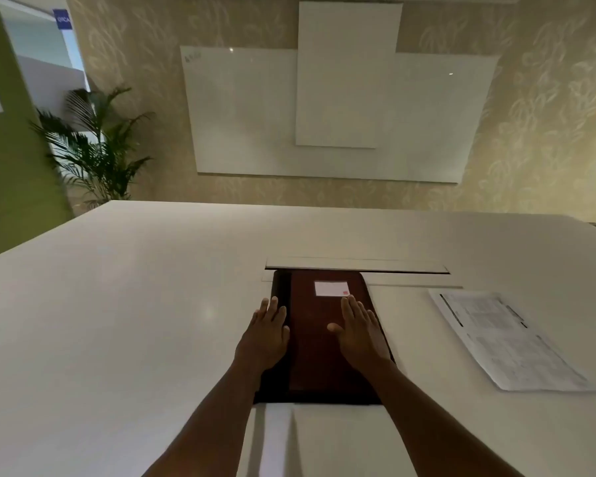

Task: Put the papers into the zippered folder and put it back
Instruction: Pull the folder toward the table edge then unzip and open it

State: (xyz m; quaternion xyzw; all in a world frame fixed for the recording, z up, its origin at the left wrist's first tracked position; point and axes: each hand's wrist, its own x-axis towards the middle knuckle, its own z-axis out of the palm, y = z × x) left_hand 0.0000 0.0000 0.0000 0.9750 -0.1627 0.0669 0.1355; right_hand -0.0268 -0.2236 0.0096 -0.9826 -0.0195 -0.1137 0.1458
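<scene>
Where both hands [265, 335] [360, 333] press, the folder [319, 370] is hidden.

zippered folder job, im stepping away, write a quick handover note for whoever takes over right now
Left hand: open, fingers straight, lying flat on the left edge of the zippered folder.
Right hand: open, flat on the folder's cover, just below its white label.
Folder: closed, flat on the white table, in front of the table's slot.
Papers: loose stack on the table, right of the folder, untouched.
Done: nothing shows yet.
Left: open the folder, put the papers in, zip it, put it back.
</scene>
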